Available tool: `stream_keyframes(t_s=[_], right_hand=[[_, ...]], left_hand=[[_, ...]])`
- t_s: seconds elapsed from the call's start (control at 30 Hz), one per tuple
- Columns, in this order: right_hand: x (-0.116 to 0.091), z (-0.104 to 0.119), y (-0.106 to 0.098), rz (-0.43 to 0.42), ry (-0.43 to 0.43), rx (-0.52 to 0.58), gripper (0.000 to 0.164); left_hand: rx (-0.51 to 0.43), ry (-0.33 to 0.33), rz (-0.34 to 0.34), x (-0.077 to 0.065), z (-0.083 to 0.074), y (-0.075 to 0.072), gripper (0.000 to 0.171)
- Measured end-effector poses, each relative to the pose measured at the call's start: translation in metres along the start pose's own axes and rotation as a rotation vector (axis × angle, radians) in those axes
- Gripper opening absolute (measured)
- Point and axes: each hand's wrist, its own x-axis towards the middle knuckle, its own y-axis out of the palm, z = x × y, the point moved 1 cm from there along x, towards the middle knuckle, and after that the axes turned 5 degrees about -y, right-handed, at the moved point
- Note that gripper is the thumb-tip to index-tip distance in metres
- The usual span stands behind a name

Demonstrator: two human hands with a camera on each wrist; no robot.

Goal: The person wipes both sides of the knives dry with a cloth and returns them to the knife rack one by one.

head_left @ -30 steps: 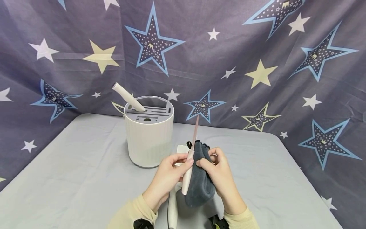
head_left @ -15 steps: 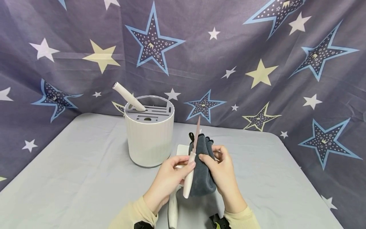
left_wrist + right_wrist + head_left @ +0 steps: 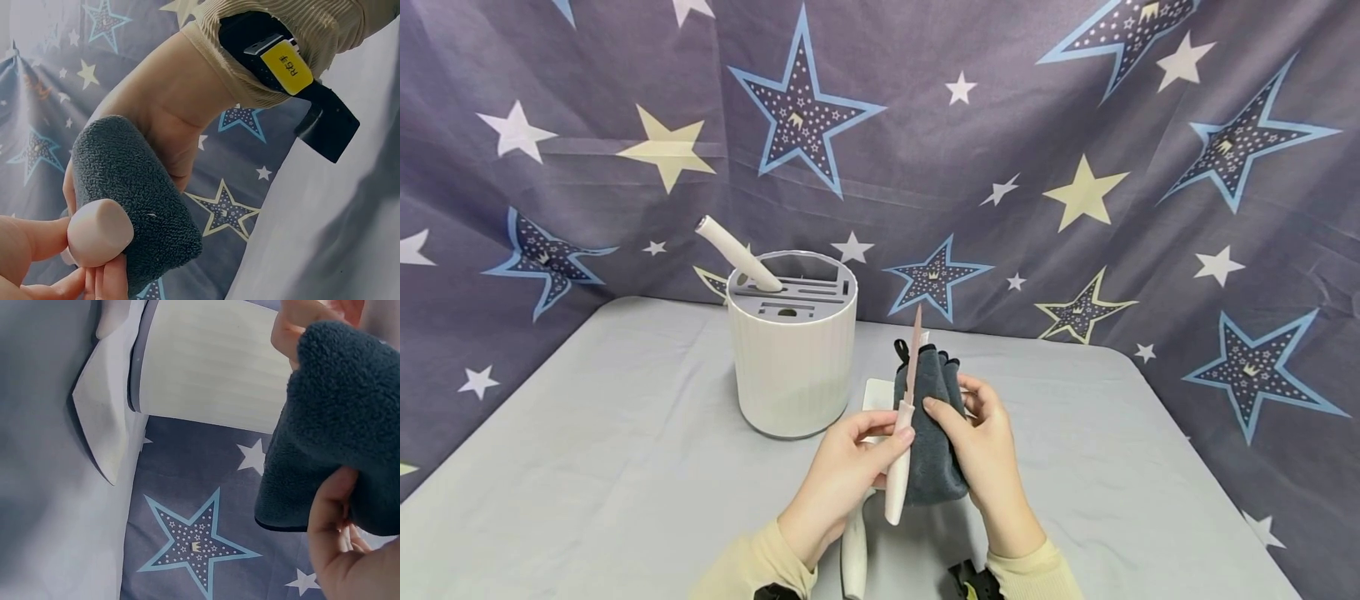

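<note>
In the head view my left hand [image 3: 842,467] grips a knife by its white handle [image 3: 898,487], and the narrow pinkish blade [image 3: 915,358] points up and away. My right hand [image 3: 988,450] pinches a folded dark grey towel [image 3: 934,458] with thumb and fingers. The towel sits directly against the knife's right side and behind it. From the left wrist view, the butt of the knife handle [image 3: 103,232] overlaps the fuzzy towel [image 3: 128,187]. Part of my right hand is covered by the towel there.
A white round knife block [image 3: 793,367] stands at the back left, with one white-handled knife [image 3: 737,254] leaning in a slot. Below my hands, another knife lies on the table, its white handle [image 3: 853,550] toward me; its broad pale blade [image 3: 103,412] shows in the right wrist view.
The towel has moved up and away along the blade with my right hand, its lower end now higher. The held knife's handle has shifted slightly toward me and to the right.
</note>
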Motion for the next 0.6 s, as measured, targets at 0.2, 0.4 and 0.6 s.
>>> stream_keyframes(t_s=[0.2,0.4,0.6], right_hand=[[-0.0022,0.0027,0.0001,0.011,0.002,-0.037,0.044],[-0.005,0.0048,0.0014,0.057,0.01,-0.043,0.043],[-0.0061,0.0057,0.0003,0.092,0.019,-0.059,0.037]], left_hand=[[-0.014,-0.007,-0.012,0.0002,0.0012,0.0008,0.044],[-0.004,-0.006,-0.019,0.0009,-0.0006,-0.0008,0.044],[0.018,0.001,-0.032,0.0019,-0.0034,-0.0026,0.043]])
